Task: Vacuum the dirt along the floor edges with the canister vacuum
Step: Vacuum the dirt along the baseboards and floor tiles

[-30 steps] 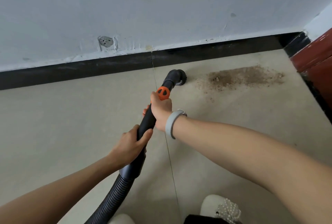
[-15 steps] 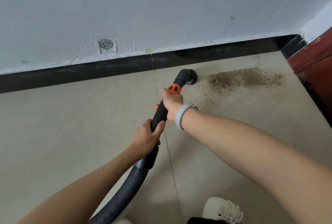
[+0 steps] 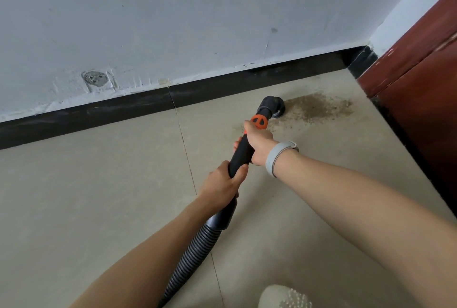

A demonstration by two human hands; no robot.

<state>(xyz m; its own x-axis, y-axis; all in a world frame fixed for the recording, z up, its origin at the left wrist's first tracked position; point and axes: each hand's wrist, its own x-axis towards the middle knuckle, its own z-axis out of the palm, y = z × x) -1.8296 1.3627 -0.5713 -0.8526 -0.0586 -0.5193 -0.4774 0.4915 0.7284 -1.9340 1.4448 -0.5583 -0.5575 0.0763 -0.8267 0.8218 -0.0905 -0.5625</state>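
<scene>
- Ahead of both hands, lay a patch of brown dirt [image 3: 319, 107] on the beige tile floor [image 3: 99, 184], near the black baseboard [image 3: 222, 85] and close to the corner.
- Gripped the black vacuum wand [image 3: 241, 153] with two hands, one behind the other along its length.
- Right hand [image 3: 259, 142]: forward, fingers curled fully round the wand just below an orange collar [image 3: 259, 122]; wore a pale grey wristband [image 3: 278, 157].
- Left hand [image 3: 222, 184]: further back, fingers and thumb wrapped tightly round the wand's lower end, just above the ribbed grey hose [image 3: 193, 253].
- Round black brush nozzle [image 3: 273, 107] at the wand's tip, down at the floor, touching the left edge of the dirt patch; well beyond the right hand.
- Counted: one wand, one nozzle, one hose, one dirt patch, two hands, two bare forearms.
- Hose trailed from the left hand down toward the bottom edge of view, passing beside the left forearm.
- Canister itself out of view; could not tell what was inside it.
- White wall [image 3: 197, 23] above the baseboard, with a rough patched spot [image 3: 95, 79] low down.
- Dark red wooden panel [image 3: 420, 85] at the right edge, meeting the floor.
- Pale shoe [image 3: 284, 296] with beads at the bottom edge.
</scene>
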